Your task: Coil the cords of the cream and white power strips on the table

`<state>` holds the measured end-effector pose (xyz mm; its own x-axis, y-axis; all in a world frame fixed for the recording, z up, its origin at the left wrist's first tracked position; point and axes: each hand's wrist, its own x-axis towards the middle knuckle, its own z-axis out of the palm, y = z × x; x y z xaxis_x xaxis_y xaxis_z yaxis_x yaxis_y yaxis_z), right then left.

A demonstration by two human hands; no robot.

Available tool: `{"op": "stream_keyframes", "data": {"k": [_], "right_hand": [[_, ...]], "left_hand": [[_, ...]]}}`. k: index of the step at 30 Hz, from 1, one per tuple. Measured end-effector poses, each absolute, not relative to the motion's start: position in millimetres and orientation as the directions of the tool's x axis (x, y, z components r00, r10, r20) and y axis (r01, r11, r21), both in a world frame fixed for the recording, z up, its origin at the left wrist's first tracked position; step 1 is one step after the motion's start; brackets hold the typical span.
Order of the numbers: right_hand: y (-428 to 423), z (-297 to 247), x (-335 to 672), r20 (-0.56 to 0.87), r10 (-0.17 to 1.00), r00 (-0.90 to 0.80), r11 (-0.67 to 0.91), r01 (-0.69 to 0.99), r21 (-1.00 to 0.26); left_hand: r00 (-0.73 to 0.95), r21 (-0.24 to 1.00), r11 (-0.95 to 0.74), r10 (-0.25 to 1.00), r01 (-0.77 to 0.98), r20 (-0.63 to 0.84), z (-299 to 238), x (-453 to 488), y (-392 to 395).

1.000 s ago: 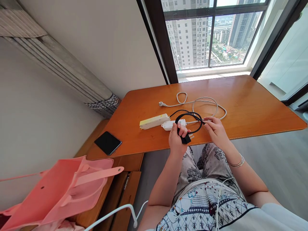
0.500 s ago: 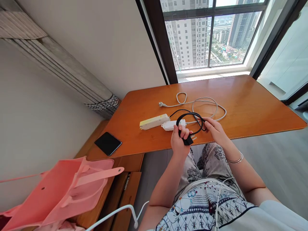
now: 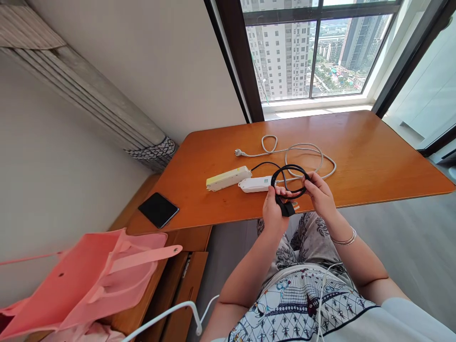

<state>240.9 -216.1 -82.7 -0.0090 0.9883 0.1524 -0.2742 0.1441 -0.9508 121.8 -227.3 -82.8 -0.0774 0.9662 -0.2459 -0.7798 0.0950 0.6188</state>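
Note:
A black power cord point(image 3: 291, 167) is wound into a loose coil between my hands, over the table's near edge. My left hand point(image 3: 276, 209) is closed on the left side of the coil, with the cord's black plug point(image 3: 286, 208) beside its fingers and the prongs facing right. On the coil's right side, my right hand point(image 3: 320, 192) pinches the cord. The black cord runs back to a yellowish power strip point(image 3: 228, 178) lying on the table. Just right of it lies a white power strip point(image 3: 254, 184), partly behind my left hand.
On the wooden table point(image 3: 374, 156), a white cord point(image 3: 309, 145) lies in loops, ending in a plug point(image 3: 239, 153). A black tablet or phone point(image 3: 158, 210) rests near the left edge. An open pink bag point(image 3: 85, 280) stands lower left. Beyond the table is a window point(image 3: 317, 57).
My left hand has shifted right with the coil and plug, closer to my right hand. The coil looks rounder, and more of the white strip shows.

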Motion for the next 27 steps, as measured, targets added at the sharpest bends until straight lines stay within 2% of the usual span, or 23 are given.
{"op": "stream_keyframes", "data": {"k": [4, 9, 12, 21, 24, 27], "right_hand": [[-222.4, -75.8, 238.6, 0.183, 0.983, -0.005, 0.174, -0.286, -0.942], [-231.5, -81.1, 235.4, 0.259, 0.965, -0.031, 0.247, -0.215, -0.945], [-233.8, -90.8, 235.1, 0.269, 0.960, -0.078, 0.243, -0.245, -0.939], [-237.6, -101.4, 235.7, 0.230, 0.971, -0.057, 0.191, -0.391, -0.901], [-239.8, -102.0, 235.9, 0.181, 0.981, -0.074, 0.136, -0.410, -0.902], [-239.2, -103.1, 236.3, 0.116, 0.991, -0.072, 0.071, -0.457, -0.887]], "left_hand": [[-0.126, 0.662, 0.090, 0.954, -0.744, -0.271, -88.6, 124.2, -227.3], [-0.173, 0.627, 0.076, 0.929, -0.775, -0.327, -95.1, 123.8, -224.3], [-0.154, 0.620, 0.085, 0.934, -0.780, -0.323, -97.5, 122.7, -223.2], [-0.158, 0.573, 0.088, 0.917, -0.815, -0.366, -87.6, 119.8, -222.8], [-0.186, 0.579, 0.070, 0.910, -0.813, -0.371, -84.5, 116.9, -222.3], [-0.144, 0.578, 0.094, 0.924, -0.810, -0.353, -84.0, 114.9, -222.2]]}}
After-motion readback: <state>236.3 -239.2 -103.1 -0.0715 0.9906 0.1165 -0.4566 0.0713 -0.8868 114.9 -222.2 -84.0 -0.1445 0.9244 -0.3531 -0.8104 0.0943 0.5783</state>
